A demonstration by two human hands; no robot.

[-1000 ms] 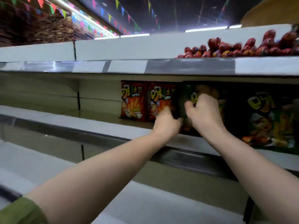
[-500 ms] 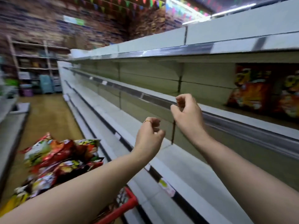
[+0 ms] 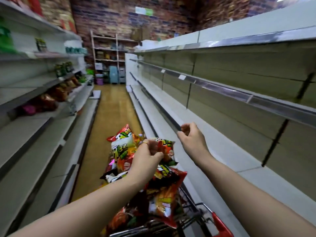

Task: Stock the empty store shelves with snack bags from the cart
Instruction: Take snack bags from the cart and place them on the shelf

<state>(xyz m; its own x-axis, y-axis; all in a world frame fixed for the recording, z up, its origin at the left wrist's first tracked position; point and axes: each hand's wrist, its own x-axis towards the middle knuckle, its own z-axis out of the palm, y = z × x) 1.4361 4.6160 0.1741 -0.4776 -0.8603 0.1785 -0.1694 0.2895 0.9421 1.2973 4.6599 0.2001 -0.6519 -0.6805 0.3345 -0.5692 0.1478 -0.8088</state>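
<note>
A wire cart (image 3: 190, 200) with a red handle stands low in the aisle, heaped with red, orange and green snack bags (image 3: 164, 194). My left hand (image 3: 147, 157) is over the heap, its fingers and thumb pinched on the top of a red and green snack bag (image 3: 168, 147) that sticks up above the others. My right hand (image 3: 192, 139) hovers to the right of that bag, above the cart's edge. Its fingers are loosely curled, apart, and hold nothing. The empty shelves (image 3: 222, 93) run along my right side.
Shelves on the left (image 3: 56, 86) carry some bagged goods and green packs. The wooden aisle floor (image 3: 109, 106) runs ahead to a rack with boxes and bins (image 3: 111, 65) against a brick wall. The lowest right shelf (image 3: 213, 159) lies beside the cart.
My view has swung left from the stocked shelf to the aisle and cart. Both hands left the shelved bags and dropped; the left now pinches a bag in the cart.
</note>
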